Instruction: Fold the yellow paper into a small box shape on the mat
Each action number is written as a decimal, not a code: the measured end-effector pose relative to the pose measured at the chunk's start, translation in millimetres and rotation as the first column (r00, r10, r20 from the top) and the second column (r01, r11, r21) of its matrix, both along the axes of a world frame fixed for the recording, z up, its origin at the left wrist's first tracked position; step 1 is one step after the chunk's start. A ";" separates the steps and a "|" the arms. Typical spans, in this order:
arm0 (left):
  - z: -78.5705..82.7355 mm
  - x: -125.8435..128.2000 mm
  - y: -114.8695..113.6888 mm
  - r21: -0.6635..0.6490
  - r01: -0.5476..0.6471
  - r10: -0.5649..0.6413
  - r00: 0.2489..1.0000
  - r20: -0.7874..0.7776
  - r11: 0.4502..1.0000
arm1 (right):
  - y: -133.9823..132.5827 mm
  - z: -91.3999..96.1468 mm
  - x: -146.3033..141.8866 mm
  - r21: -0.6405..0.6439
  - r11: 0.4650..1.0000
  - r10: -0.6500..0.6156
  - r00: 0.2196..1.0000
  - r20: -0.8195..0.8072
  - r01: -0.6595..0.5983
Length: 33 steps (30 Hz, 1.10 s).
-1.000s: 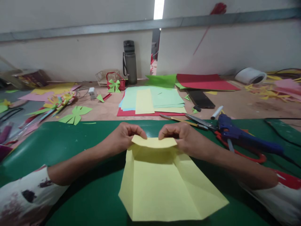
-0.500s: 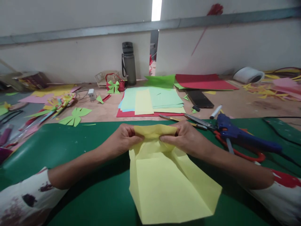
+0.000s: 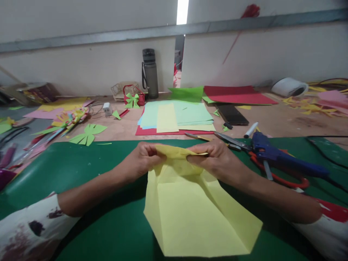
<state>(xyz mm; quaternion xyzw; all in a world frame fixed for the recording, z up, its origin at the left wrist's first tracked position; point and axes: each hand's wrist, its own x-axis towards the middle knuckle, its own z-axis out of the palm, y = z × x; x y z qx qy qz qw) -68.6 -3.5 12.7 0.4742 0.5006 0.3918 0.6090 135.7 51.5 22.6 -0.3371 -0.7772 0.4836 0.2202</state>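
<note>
A creased sheet of yellow paper [image 3: 193, 217] is held up over the green mat [image 3: 108, 232], its far edge folded and its two sides bent upward along creases. My left hand [image 3: 148, 159] pinches the left end of the folded edge between thumb and fingers. At the right end, my right hand [image 3: 212, 157] grips the same edge, thumb toward me. The paper's near end hangs toward me, wider than the held end. Fingers behind the fold are partly hidden.
To the right lie a blue glue gun [image 3: 282, 154] and red-handled scissors [image 3: 290, 181], close to my right forearm. Behind the mat are stacked coloured sheets [image 3: 190, 114], a phone [image 3: 233, 115], a marker [image 3: 250, 129] and a dark bottle [image 3: 150, 74]. Green paper leaves [image 3: 88, 135] lie at left.
My right thumb and fingers have shifted slightly on the folded edge, which now tilts down at the right. The paper's lower sides have spread a little wider.
</note>
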 end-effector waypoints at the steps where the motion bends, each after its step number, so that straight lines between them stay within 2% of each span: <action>1: -0.2 -0.1 0.2 0.021 -0.009 0.009 1.000 -0.008 1.000 | -0.3 0.0 -0.1 0.013 1.000 -0.015 1.000 0.002 0.014; 4: -1.9 -1.4 1.1 0.064 -0.029 0.031 0.998 -0.046 0.998 | -1.0 -0.7 -0.4 0.012 0.998 -0.059 0.998 -0.007 0.059; 8: -3.2 -3.1 1.1 0.059 -0.083 0.088 0.992 -0.095 0.995 | -1.6 -0.6 -1.7 -0.091 0.991 -0.099 0.995 -0.026 0.096; 11: -1.1 -2.7 0.4 0.031 -0.047 0.049 0.995 -0.083 0.998 | -2.1 1.5 -3.9 -0.155 0.984 -0.089 0.996 -0.030 0.084; 14: 2.2 -1.6 0.3 -0.012 0.019 -0.020 0.998 -0.060 1.000 | -3.7 3.5 -6.1 -0.133 0.987 -0.087 0.996 0.027 0.090; 17: 5.0 -0.7 1.0 -0.041 0.037 -0.040 0.996 -0.083 0.998 | -5.6 3.4 -7.2 -0.107 0.990 -0.082 0.995 0.061 0.089; 22: 5.7 0.2 2.0 -0.041 0.053 -0.057 0.995 -0.086 0.998 | -5.4 -1.0 -7.5 -0.148 0.987 -0.054 0.997 0.064 0.063; 26: 2.7 0.4 2.9 -0.050 0.070 -0.071 0.997 -0.032 0.996 | -3.4 -3.9 -7.8 -0.183 0.982 -0.024 0.998 0.051 0.033; 33: -1.1 -2.2 3.9 -0.027 0.038 -0.040 0.997 -0.059 0.999 | -0.9 -1.4 -6.3 -0.058 0.998 -0.024 1.000 0.005 0.024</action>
